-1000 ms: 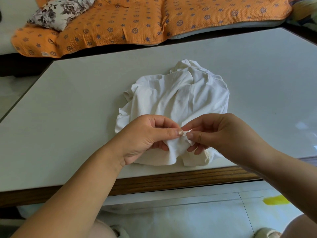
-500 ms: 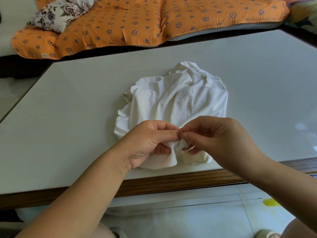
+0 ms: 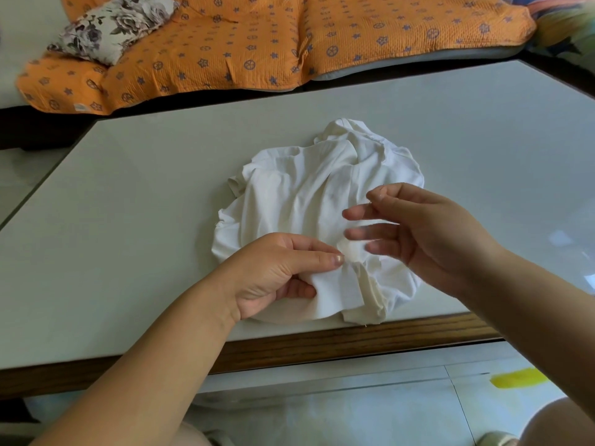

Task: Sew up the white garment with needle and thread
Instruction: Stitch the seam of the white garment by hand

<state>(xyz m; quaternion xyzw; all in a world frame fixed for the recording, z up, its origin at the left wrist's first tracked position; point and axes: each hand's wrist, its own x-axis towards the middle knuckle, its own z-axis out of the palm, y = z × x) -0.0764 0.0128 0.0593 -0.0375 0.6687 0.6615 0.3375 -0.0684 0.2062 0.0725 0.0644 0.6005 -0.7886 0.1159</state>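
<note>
The white garment [image 3: 306, 194] lies crumpled on the pale table [image 3: 128, 220], near its front edge. My left hand [image 3: 277, 268] pinches a fold of the garment's near part between thumb and forefinger and holds it slightly raised. My right hand [image 3: 428, 230] hovers above the garment, to the right of that fold and blurred by motion. Its thumb presses against the forefinger on a thin sliver that looks like the needle [image 3: 370, 206], while its other fingers are spread. The thread is too fine to make out.
The table's wooden front edge [image 3: 322, 346] runs just below the garment. Behind the table stands a sofa with an orange patterned cover [image 3: 257, 43] and a floral pillow [image 3: 109, 27]. A yellow scrap [image 3: 518, 378] lies on the tiled floor at lower right.
My right hand has left the pinched fold and risen up and to the right. My left hand keeps its pinch on the cloth in the same place.
</note>
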